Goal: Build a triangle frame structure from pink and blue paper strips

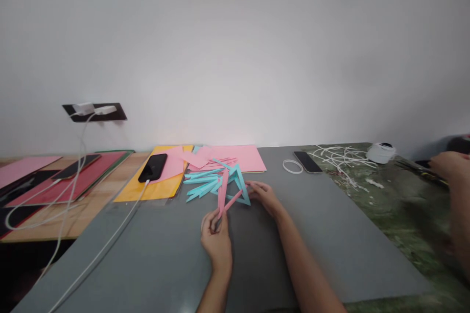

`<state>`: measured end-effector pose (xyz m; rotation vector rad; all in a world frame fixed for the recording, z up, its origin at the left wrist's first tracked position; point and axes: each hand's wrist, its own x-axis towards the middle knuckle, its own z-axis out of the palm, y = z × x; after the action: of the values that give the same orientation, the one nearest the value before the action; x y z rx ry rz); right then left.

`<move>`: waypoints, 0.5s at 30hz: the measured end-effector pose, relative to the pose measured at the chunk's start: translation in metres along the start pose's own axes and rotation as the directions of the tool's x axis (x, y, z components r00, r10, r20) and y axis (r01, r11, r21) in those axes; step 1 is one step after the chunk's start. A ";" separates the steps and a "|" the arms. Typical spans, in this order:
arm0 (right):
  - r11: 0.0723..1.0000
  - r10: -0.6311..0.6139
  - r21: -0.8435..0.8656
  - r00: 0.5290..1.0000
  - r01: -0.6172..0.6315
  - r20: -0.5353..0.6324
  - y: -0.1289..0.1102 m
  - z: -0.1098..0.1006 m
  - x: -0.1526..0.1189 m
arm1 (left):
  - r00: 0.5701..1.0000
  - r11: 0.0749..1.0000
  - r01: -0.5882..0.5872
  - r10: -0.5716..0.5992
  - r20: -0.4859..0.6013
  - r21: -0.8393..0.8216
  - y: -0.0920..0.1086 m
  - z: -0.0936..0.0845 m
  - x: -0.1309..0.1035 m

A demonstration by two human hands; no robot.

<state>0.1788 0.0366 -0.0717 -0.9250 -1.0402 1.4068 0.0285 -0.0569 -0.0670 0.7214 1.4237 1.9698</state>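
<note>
My left hand (217, 238) is closed, its fingertips pinching the lower end of a folded pink paper strip (222, 190). The strip bends into a V, with one leg standing up and the other running to the right. My right hand (266, 196) is closed at the tip of that right leg, its fingers pressed together. Close behind the strip is a blue folded paper triangle (246, 194); whether it is joined to the pink strip I cannot tell. A pile of blue folded paper strips (201, 187) lies just left of it.
Behind are pink sheets (249, 156) and a yellow folder (137, 190) bearing a phone (153, 168) on a white cable. To the right lie a white ring (293, 167), another phone (307, 162) and white strips (340, 161). Another person's hand (450, 164) holds a dark tool (422, 171) there.
</note>
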 end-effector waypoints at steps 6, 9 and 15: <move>0.998 0.035 0.055 0.997 -0.032 -0.067 0.009 0.000 0.004 | 0.990 0.992 0.122 -0.122 0.071 -0.002 -0.007 0.010 0.007; 0.997 0.000 0.072 0.991 0.009 -0.134 0.012 0.000 0.008 | 0.976 0.988 0.155 -0.150 0.157 -0.017 -0.010 0.015 0.010; 0.997 -0.067 0.023 0.972 0.074 -0.227 0.010 0.006 0.011 | 0.965 0.992 0.123 -0.115 0.236 -0.017 -0.018 0.020 0.015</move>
<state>0.1691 0.0467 -0.0796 -0.9910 -0.8690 1.2241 0.0357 -0.0284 -0.0773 0.8064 1.2617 1.7472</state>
